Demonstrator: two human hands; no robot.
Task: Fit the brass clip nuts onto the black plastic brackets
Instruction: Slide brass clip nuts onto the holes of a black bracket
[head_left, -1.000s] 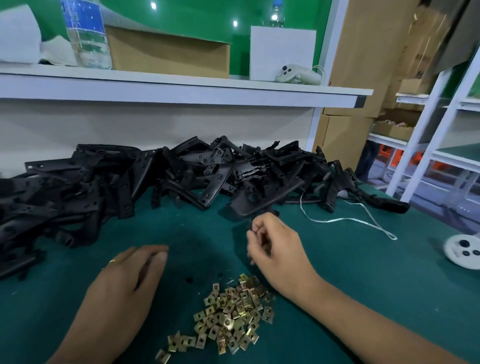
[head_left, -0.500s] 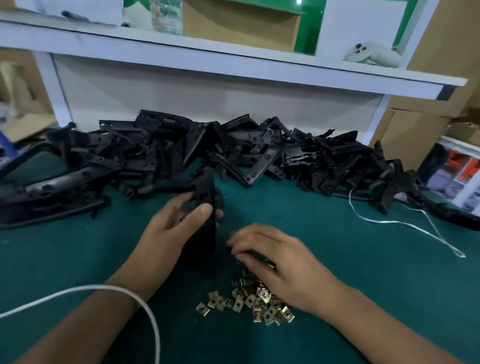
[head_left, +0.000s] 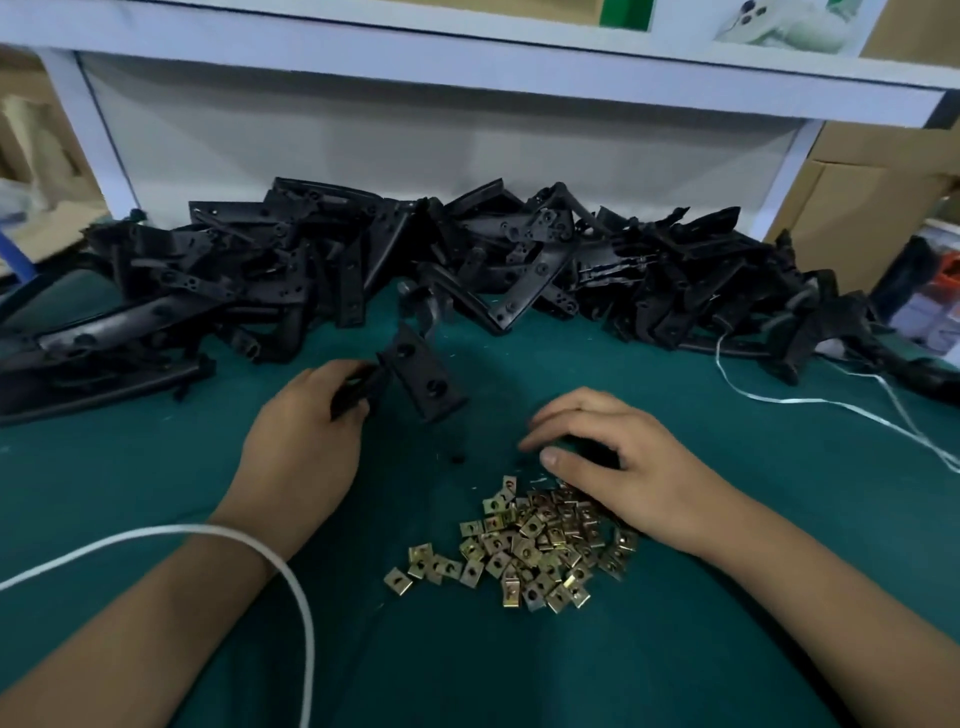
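Note:
My left hand grips one end of a black plastic bracket, whose flat plate with two holes juts up and to the right above the green mat. A heap of small brass clip nuts lies on the mat in front of me. My right hand hovers palm down at the heap's far right edge, fingers loosely curved; whether it pinches a nut is hidden. A long pile of black brackets stretches across the back of the bench.
The bench is covered by a green mat. A white cord loops over my left forearm. A thin white strap trails at the right. A white shelf overhangs the back; cardboard boxes stand at the right.
My left hand has turned the bracket so its flat plate faces up and right. My right hand has slid right along the nut heap. The view tilted further down.

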